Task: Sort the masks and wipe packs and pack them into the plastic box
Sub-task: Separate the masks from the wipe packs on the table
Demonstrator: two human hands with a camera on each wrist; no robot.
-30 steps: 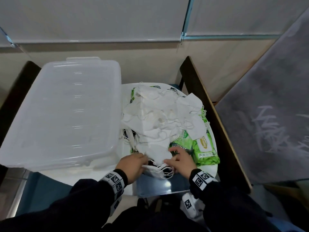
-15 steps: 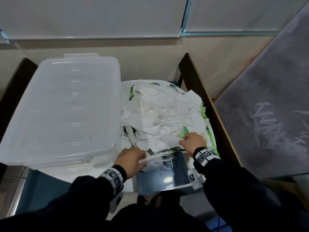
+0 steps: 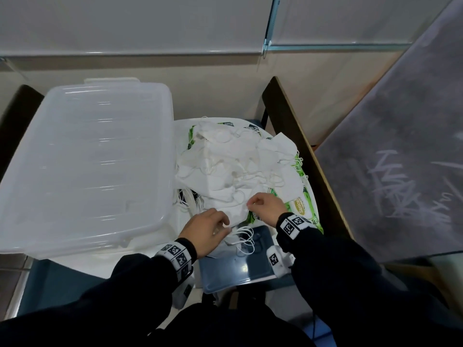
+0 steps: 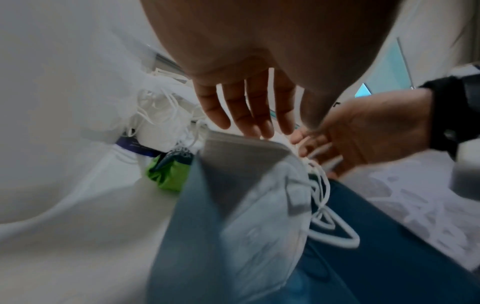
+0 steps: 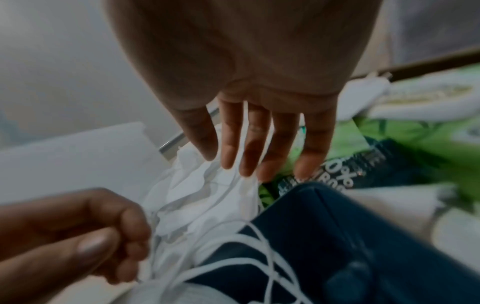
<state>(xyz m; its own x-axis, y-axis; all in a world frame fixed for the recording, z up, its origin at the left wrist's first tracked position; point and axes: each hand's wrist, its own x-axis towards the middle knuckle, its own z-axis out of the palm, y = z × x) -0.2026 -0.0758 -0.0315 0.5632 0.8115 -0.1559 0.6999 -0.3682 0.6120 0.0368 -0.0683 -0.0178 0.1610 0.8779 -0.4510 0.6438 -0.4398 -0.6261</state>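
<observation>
Beside the plastic box [image 3: 85,161], both hands pinch white masks [image 3: 233,166] at the pile's edge.

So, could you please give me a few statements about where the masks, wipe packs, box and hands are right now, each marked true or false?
1. The plastic box lies left of the mask pile. True.
2. The left hand holds a stack of masks. True.
3. Both hands rest on the box. False: the right hand pinches a mask at the pile's near edge.
4. The green wipe packs are already inside the box. False: they lie beside and under the masks.
</observation>
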